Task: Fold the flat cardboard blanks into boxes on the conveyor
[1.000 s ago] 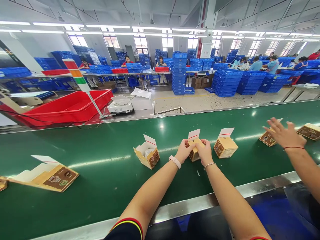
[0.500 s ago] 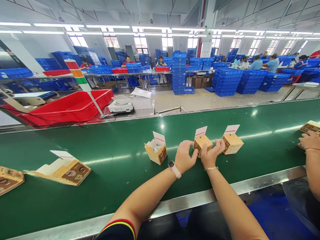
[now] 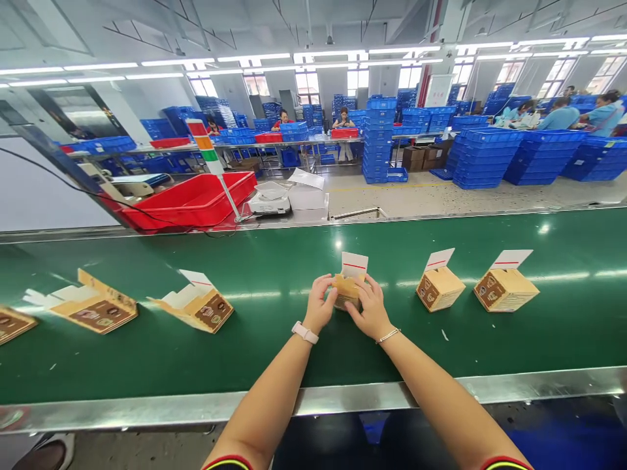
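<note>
Between my two hands is a small tan and brown cardboard box (image 3: 347,287) on the green conveyor belt (image 3: 274,359), its white flap with a red line standing up at the back. My left hand (image 3: 321,303) grips its left side with thumb and fingers. On the right side my right hand (image 3: 369,307) holds it, thumb across the front. Much of the box's front is hidden by my fingers. Two similar boxes, a nearer one (image 3: 439,288) and a farther one (image 3: 507,289), stand to the right with their white flaps raised.
Left on the belt lie partly folded cartons, one with a raised flap (image 3: 208,310) and one opened wider (image 3: 100,313). Beyond the belt are a red bin (image 3: 196,212), a white scale (image 3: 269,199) and a striped signal pole (image 3: 210,153). Stacked blue crates (image 3: 379,140) and several people are behind.
My hands have left the box at the right and now hold the one that stood to its left. The view has turned left, and the co-worker's hand is out of sight.
</note>
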`<state>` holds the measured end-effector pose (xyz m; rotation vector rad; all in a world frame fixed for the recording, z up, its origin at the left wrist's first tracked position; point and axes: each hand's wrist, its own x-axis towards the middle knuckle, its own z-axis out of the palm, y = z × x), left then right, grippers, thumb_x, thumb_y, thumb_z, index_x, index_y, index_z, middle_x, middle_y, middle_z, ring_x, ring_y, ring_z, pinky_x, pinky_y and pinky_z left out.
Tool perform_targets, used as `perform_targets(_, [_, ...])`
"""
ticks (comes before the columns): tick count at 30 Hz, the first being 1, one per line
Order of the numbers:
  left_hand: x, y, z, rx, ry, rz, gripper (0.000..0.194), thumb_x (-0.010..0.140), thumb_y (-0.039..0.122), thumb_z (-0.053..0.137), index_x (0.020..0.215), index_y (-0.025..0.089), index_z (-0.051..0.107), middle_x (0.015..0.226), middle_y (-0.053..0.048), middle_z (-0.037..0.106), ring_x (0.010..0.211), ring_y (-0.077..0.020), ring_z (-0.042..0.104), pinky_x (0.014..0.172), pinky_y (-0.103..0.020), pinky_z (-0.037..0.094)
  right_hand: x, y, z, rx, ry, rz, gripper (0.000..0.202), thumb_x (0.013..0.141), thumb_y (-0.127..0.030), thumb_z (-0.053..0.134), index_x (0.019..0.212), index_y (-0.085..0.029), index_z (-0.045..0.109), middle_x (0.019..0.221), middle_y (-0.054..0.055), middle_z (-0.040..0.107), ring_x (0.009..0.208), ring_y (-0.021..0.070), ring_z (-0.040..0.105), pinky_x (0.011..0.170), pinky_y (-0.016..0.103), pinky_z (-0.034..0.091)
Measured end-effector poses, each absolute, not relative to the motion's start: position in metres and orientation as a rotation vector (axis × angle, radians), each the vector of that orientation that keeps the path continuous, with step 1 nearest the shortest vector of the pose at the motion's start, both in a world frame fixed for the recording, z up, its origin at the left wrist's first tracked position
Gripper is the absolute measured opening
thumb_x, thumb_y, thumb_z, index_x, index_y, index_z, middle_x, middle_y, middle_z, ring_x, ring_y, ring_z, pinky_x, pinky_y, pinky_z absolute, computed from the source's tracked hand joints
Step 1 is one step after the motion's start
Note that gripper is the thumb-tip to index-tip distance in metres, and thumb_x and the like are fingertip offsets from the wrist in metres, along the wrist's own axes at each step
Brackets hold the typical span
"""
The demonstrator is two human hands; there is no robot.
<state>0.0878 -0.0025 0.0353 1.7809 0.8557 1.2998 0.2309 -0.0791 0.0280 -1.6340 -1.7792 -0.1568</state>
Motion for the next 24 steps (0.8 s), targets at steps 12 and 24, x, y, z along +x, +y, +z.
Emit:
perform_targets(12, [0.139, -0.007, 0.063, 1.158, 1.164, 0.990, 0.041, 0.066, 0.012, 0.073, 0.099, 0.019, 0.049, 0.112, -0.008, 0.054, 0.086, -0.0146, 0.058, 0.080, -0.032, 0.050, 0.243, -0.040, 0.023, -1.735, -0.734, 0.367, 0.031, 0.071, -0.033, 0.057, 0.099, -0.019, 0.053, 0.112, 0.015, 0.048, 0.101, 0.0270, 0.058, 0.088, 0.041, 0.052])
perform_targets(24, [0.148, -0.019, 0.084, 1.119, 1.035, 0.875, 0.036, 0.070, 0.019, 0.071, 0.101, 0.018, 0.051, 0.115, -0.013, 0.058, 0.099, -0.0196, 0.060, 0.092, -0.036, 0.045, 0.261, -0.074, 0.033, -1.671, -0.755, 0.002, 0.041, 0.071, -0.040, 0.055, 0.104, -0.018, 0.043, 0.116, 0.015, 0.043, 0.116, 0.0300, 0.046, 0.099, 0.052, 0.042])
